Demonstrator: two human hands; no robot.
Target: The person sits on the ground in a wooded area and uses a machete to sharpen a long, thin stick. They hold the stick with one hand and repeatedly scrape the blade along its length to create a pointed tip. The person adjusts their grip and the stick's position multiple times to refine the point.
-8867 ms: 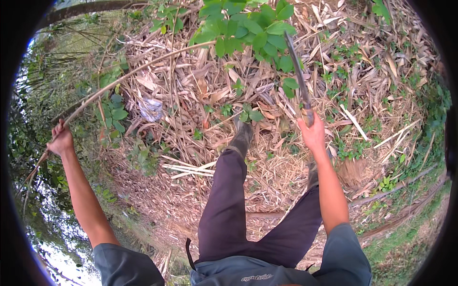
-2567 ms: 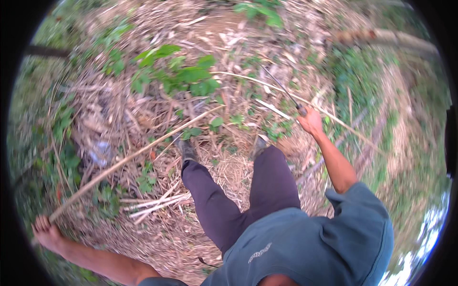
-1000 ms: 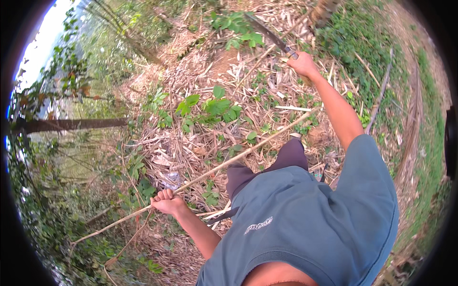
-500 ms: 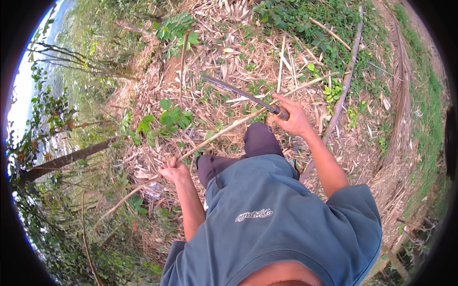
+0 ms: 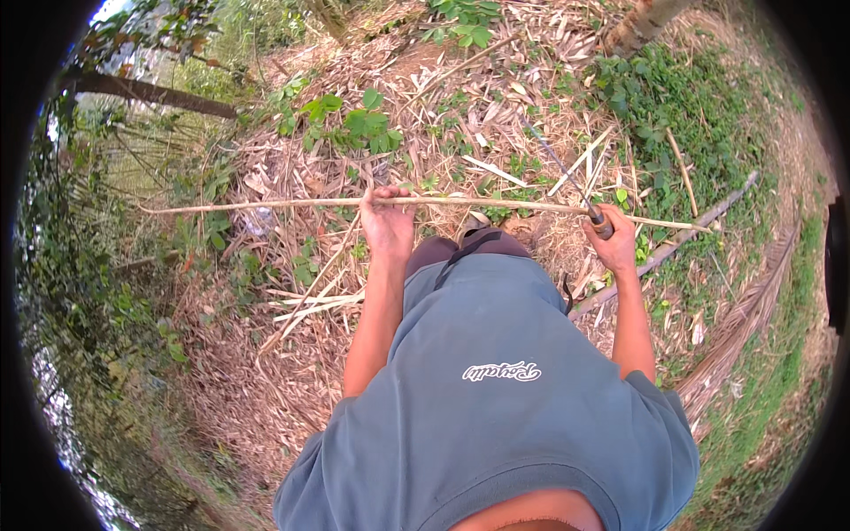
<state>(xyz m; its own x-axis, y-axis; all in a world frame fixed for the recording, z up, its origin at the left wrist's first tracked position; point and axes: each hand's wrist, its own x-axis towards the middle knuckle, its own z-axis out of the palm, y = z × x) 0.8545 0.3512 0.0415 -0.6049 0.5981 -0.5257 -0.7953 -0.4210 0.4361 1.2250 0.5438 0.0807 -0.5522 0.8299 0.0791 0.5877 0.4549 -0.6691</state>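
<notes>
A long, thin pale stick (image 5: 292, 203) lies crosswise in front of me, bowed a little. My left hand (image 5: 387, 226) holds it left of its middle, with the palm turned up and the fingers curled around it. My right hand (image 5: 615, 241) is closed on the dark handle of a machete (image 5: 560, 164). Its narrow blade points away and to the left. The stick's right part passes beside the machete's handle, close to my right fingers; whether they also grip the stick I cannot tell.
Dry leaves (image 5: 266, 389) cover the ground. Several split pale strips (image 5: 323, 303) lie left of my knees, more beyond the stick. A grey pole (image 5: 708, 217) and a dry palm frond (image 5: 753, 305) lie to the right. A trunk (image 5: 642, 26) stands at the far right, leafy plants (image 5: 363, 124) ahead.
The stick has swung from a slant to nearly level across my view. My left hand has risen and opened its palm upward; my right hand has moved right and nearer with the machete. The view has turned.
</notes>
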